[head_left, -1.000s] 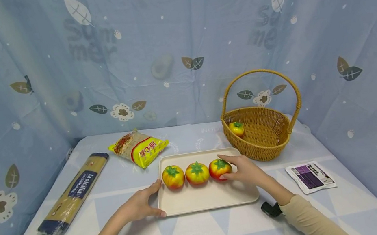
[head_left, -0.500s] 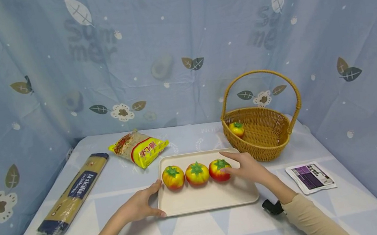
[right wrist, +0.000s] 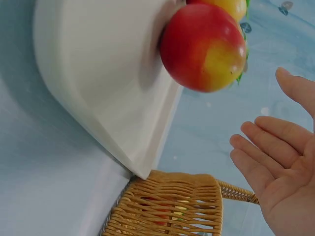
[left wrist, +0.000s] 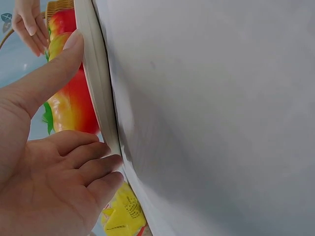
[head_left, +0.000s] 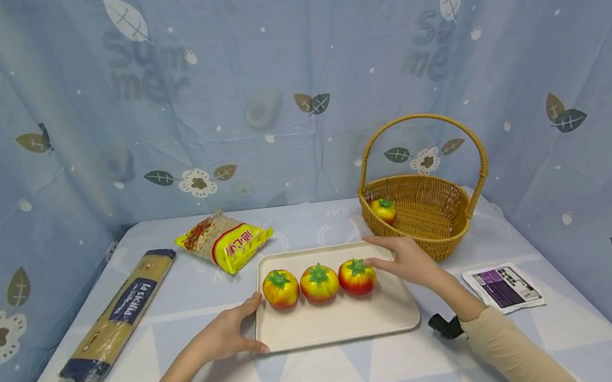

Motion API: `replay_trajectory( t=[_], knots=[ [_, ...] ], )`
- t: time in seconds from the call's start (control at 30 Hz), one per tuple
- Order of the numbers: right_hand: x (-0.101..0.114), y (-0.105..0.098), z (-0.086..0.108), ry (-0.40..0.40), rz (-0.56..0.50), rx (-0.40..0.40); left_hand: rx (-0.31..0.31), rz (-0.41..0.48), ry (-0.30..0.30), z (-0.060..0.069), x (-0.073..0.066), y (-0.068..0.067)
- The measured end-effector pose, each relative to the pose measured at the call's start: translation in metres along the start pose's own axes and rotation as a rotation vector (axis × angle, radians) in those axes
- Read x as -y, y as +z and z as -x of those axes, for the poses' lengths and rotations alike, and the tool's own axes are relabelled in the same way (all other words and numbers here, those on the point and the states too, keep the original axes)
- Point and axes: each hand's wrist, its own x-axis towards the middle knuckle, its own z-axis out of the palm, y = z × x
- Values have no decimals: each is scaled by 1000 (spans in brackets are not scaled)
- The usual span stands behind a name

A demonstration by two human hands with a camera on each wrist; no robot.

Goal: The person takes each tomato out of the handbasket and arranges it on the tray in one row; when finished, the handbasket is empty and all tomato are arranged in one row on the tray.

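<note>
Three red-and-yellow tomatoes stand in a row on a cream tray (head_left: pixel 333 327): a left one (head_left: pixel 281 289), a middle one (head_left: pixel 319 283) and a right one (head_left: pixel 357 277). My left hand (head_left: pixel 223 334) touches the tray's left edge with spread, relaxed fingers; in the left wrist view the same hand (left wrist: pixel 54 162) has its thumb and fingertips at the rim. My right hand (head_left: pixel 410 261) hovers over the tray's right side, beside the right tomato. The right wrist view shows this hand (right wrist: pixel 285 167) holding nothing, apart from the nearest tomato (right wrist: pixel 203 48).
A wicker basket (head_left: pixel 431 241) with one tomato (head_left: pixel 384 210) inside stands at the back right. A white-and-purple packet (head_left: pixel 504 288) lies at the right, a yellow bag (head_left: pixel 226 240) at the back, a long pasta pack (head_left: pixel 118 317) at the left.
My right hand has let go of the right tomato, its fingers spreading, and has drawn up and to the right. The left hand stays at the tray's edge.
</note>
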Motion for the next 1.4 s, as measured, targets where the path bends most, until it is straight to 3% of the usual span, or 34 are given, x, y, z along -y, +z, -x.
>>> replay_trajectory(
  t=[0.3,0.53,1.4],
  knots=[
    [-2,-8,-6,-22,3,-29,0,-12,0,0,-1,1],
    [-4,-14,-13,53,32,-20,0,-16,5,-1,-1,0],
    [-21,-28,-34,112,47,-68,3,-12,-14,0,-3,0]
  ],
)
